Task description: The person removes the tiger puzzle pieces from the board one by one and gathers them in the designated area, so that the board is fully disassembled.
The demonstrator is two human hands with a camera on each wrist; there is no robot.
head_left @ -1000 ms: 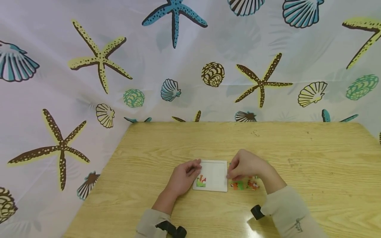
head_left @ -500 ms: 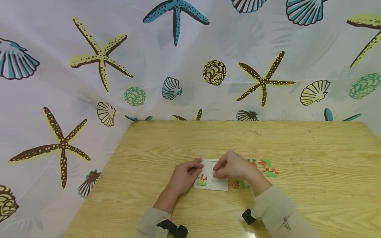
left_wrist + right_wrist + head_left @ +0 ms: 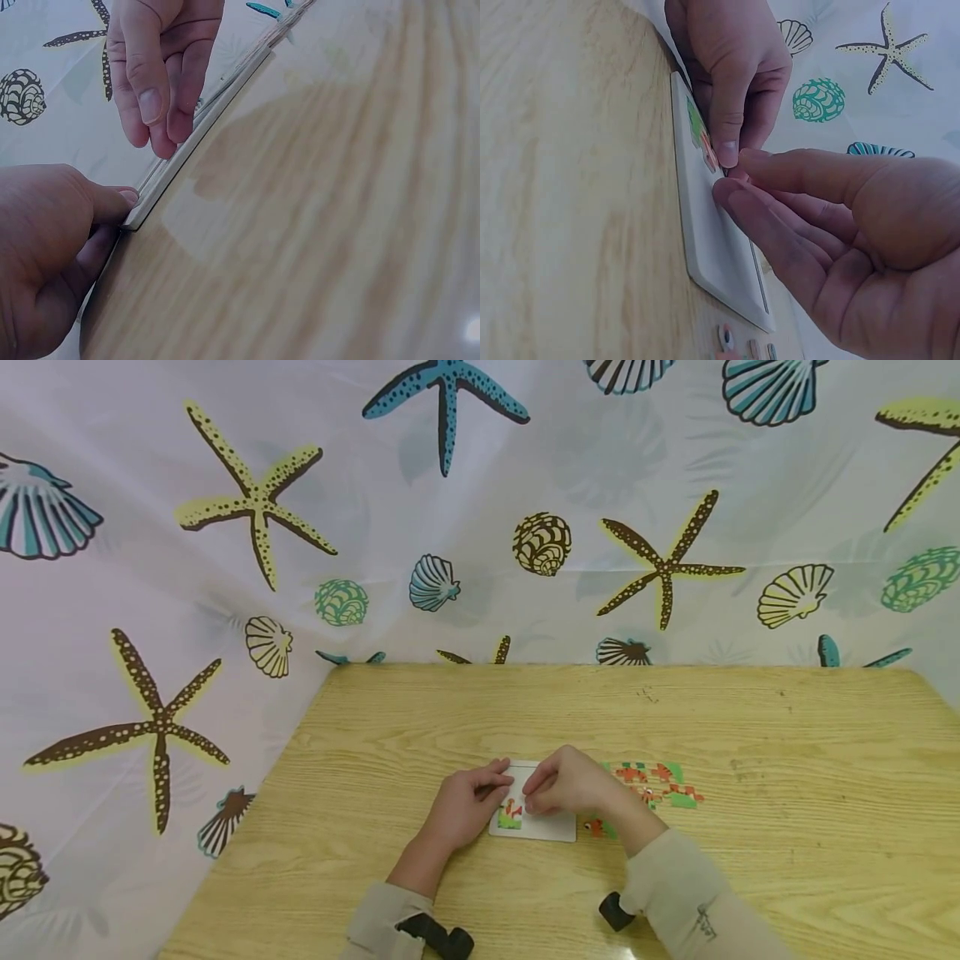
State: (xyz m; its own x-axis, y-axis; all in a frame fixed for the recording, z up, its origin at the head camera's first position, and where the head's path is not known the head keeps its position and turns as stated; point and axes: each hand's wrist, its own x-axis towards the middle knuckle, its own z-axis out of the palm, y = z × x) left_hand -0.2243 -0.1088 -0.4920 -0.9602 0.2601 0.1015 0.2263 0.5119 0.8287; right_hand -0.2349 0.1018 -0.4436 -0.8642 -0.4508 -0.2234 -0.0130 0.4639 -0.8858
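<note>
A small white puzzle tray (image 3: 553, 829) lies on the wooden table, with a joined red-and-green patch of puzzle (image 3: 510, 815) in its lower left. My left hand (image 3: 467, 806) grips the tray's left edge; in the left wrist view its thumb (image 3: 126, 198) is on the rim. Over the middle of the tray, my right hand (image 3: 572, 781) pinches a puzzle piece, mostly hidden by the fingertips. In the right wrist view, those fingertips (image 3: 727, 196) are low over the tray, close beside the patch and the left thumb (image 3: 726, 150).
Several loose red, orange and green puzzle pieces (image 3: 684, 795) lie on the table (image 3: 787, 827) right of the tray, some behind the right hand and forearm. A white cloth (image 3: 480, 527) with starfish and shell prints hangs behind the table and along its left side.
My right hand has moved left from the tray's right edge to over its middle, near the patch, uncovering loose pieces at the right. The left hand has stayed at the tray's edge.
</note>
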